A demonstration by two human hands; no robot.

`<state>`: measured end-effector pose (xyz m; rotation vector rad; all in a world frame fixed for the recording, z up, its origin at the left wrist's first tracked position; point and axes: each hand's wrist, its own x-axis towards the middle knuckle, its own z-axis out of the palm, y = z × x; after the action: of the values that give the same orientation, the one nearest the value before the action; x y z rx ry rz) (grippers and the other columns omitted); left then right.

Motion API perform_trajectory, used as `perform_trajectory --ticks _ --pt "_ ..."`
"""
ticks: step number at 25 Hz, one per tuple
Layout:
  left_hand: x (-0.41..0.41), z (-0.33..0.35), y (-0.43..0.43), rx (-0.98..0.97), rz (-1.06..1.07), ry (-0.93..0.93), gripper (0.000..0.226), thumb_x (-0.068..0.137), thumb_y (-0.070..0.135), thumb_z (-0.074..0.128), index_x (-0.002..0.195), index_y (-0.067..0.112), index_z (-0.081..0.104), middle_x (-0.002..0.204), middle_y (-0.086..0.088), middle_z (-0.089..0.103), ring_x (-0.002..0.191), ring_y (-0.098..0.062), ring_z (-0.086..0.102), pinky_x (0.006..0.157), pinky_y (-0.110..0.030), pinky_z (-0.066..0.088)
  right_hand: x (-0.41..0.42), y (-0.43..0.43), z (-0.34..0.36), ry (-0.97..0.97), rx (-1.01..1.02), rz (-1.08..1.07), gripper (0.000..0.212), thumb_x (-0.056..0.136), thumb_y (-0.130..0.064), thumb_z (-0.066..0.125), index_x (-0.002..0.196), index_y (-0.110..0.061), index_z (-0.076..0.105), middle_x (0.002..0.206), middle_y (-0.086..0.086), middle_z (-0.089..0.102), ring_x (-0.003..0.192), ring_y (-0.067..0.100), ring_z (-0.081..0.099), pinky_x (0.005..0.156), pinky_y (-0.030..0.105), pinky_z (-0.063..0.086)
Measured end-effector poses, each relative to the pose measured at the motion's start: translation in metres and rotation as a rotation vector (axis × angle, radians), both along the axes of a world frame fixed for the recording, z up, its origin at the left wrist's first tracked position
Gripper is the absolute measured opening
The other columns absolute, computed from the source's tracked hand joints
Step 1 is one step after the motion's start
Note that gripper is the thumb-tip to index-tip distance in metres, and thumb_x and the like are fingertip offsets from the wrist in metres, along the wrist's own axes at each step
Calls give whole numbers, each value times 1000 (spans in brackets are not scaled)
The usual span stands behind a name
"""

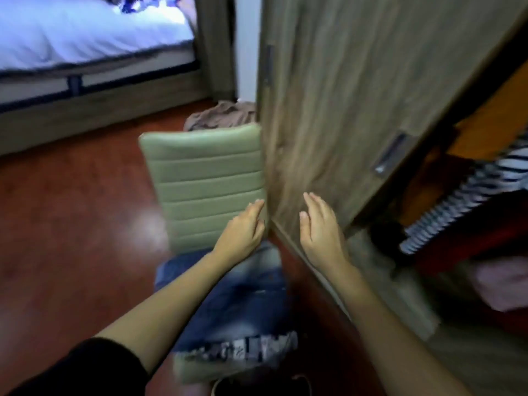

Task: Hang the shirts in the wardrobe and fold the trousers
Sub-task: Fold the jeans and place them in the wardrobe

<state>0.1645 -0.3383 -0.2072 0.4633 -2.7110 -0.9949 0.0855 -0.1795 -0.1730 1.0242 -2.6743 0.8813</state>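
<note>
Blue denim trousers (240,304) lie in a heap on the seat of a pale green padded chair (205,178), with a black-and-white patterned garment (243,350) at the seat's near edge. My left hand (243,230) hovers over the chair's backrest, fingers loosely extended and holding nothing. My right hand (320,224) is spread flat beside the wooden wardrobe door (357,95), empty. Inside the open wardrobe a striped black-and-white shirt (463,195) hangs at the right. The picture is blurred by motion.
A brownish garment (220,115) lies crumpled on the red-brown floor (71,210) behind the chair. A bed with white bedding (85,32) fills the upper left. A pinkish cloth (503,281) sits low in the wardrobe.
</note>
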Motion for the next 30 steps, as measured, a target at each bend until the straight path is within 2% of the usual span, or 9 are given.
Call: perform_trajectory --ticks 4,9,12,17,21,23,26,28,30 --pt "74 -79 -70 44 208 -200 48 95 14 44 141 4 35 141 -20 44 126 -35 47 100 -39 36 61 -62 -94 -170 223 199 59 96 -40 25 127 3 52 127 25 55 116 38 55 98 39 43" --pt "158 -181 -117 88 426 -401 47 97 18 42 141 4 35 140 -20 46 119 -38 50 93 -40 38 109 -113 -193 -298 498 419 71 91 -52 15 146 -9 23 155 18 15 142 32 18 114 36 21" --pt "199 -255 -130 162 527 -464 46 97 20 42 140 6 37 136 -20 50 117 -39 52 91 -39 39 130 -150 -264 -282 632 560 78 85 -57 5 149 -13 14 157 14 1 145 28 4 116 36 14" --pt "235 -364 -130 469 863 -532 41 99 25 39 130 -1 44 129 -26 53 117 -42 50 91 -37 37 163 -204 -358 -172 811 777 64 98 -46 27 149 -15 2 157 11 -14 145 27 -9 117 38 10" --pt "245 -425 -127 666 1090 -620 52 99 38 35 123 -6 48 127 -28 52 116 -40 49 94 -39 38 169 -216 -417 -47 909 813 78 82 -67 -4 144 -22 -17 146 5 -34 139 27 -27 117 40 -1" --pt "245 -445 -134 707 1158 -687 60 97 46 32 126 -5 46 132 -26 49 121 -41 46 100 -44 37 166 -213 -436 13 896 782 79 81 -70 -11 145 -23 -12 151 8 -22 142 26 -21 117 40 3" --pt "254 -454 -146 840 1138 -766 74 95 55 32 136 -7 36 142 -26 39 129 -40 39 107 -44 32 168 -210 -448 -25 871 737 74 90 -64 -1 147 -19 13 153 13 13 142 23 3 112 39 11" --pt "270 -449 -155 1029 1101 -708 90 83 68 47 132 -7 44 135 -25 48 122 -39 49 103 -41 40 167 -211 -449 -41 868 743 79 85 -68 -10 147 -22 4 154 11 3 142 22 -3 111 36 1" --pt "287 -439 -168 1107 1064 -639 107 49 83 65 114 -3 61 112 -21 65 98 -34 65 91 -43 52 166 -211 -446 -74 845 785 84 67 -73 -30 138 -29 -23 148 4 -29 137 19 -26 108 32 -19"
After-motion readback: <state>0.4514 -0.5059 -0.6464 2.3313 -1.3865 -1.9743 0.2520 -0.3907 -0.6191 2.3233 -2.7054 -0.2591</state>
